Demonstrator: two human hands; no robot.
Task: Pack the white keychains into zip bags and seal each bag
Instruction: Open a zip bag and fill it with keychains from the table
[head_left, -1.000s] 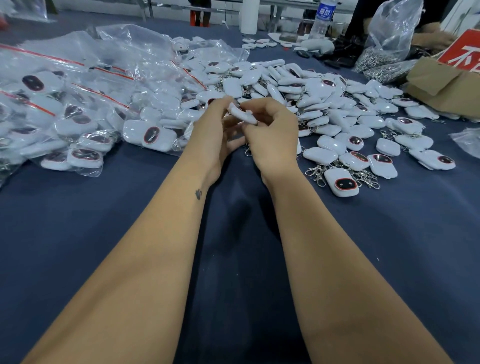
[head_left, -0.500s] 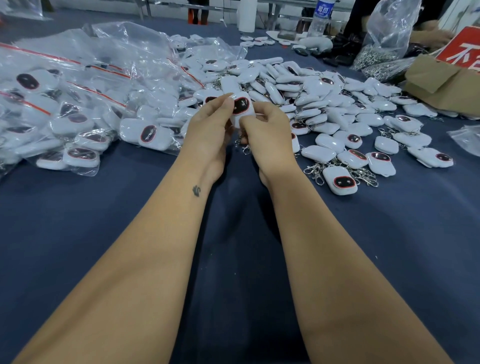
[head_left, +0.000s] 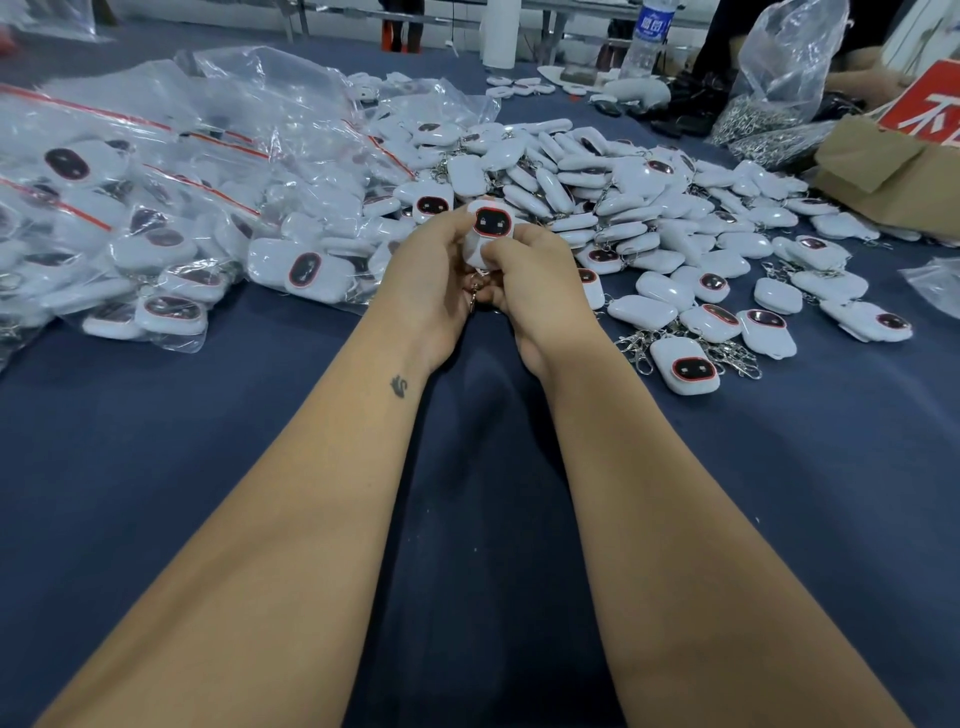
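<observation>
I pinch one white plastic keychain with a red-rimmed dark face (head_left: 491, 228) between my left hand (head_left: 431, 275) and right hand (head_left: 535, 275), above the dark blue cloth-covered table (head_left: 260, 467). Its dangling metal clasp (head_left: 475, 291) could snag, or my grip could slip.

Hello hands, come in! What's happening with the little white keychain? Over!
Both hands, left and right, gripping one white keychain, face up. Not bagged yet. Nothing in the way.

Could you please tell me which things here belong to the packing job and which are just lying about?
Job: keychain held by left hand and right hand; loose keychains; filled zip bags.
Lying about: water bottle; cardboard box; bag of metal clips.
</observation>
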